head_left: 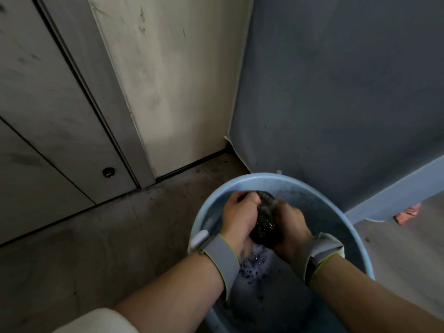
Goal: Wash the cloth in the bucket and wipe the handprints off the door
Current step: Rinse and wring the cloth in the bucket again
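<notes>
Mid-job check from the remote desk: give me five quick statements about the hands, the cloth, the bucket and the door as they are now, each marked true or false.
1. Both hands grip the dark cloth over the bucket. True: the left hand and the right hand are both curled round it.
2. The bucket is red. False: it is light blue.
3. The bucket holds sudsy water. True.
4. The cloth is pressed against the door. False: it is bunched between the hands, apart from the door.
5. The door panel shows dark smudges. True.
</notes>
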Demonstrator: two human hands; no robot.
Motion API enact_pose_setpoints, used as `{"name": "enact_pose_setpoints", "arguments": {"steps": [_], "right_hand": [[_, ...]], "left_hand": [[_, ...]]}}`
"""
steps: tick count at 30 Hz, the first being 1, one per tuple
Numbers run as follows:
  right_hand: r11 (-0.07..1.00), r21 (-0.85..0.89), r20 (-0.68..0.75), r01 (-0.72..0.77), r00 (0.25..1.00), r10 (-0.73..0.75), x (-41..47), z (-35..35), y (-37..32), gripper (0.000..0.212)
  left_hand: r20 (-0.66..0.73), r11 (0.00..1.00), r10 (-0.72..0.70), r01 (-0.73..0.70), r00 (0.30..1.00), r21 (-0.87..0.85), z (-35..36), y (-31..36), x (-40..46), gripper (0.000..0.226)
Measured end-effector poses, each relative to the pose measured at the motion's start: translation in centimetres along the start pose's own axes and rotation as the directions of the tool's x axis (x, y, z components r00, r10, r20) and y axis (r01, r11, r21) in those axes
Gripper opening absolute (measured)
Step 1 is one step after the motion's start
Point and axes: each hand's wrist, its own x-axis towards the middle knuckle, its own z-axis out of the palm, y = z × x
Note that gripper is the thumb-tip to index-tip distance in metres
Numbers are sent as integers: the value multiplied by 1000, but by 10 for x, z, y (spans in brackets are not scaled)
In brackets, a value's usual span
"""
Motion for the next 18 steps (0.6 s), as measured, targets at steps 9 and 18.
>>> {"name": "enact_pose_setpoints", "arguments": {"steps": [9,18], "right_hand": [[684,589,278,-430,903,327,-4,5,9,33],[480,763,361,-433,902,239,-8,-11,0,45]], "left_hand": [[-128,908,361,-316,924,276,7,-19,7,23],[38,857,412,-401,911,324,22,-31,-3,10]]}}
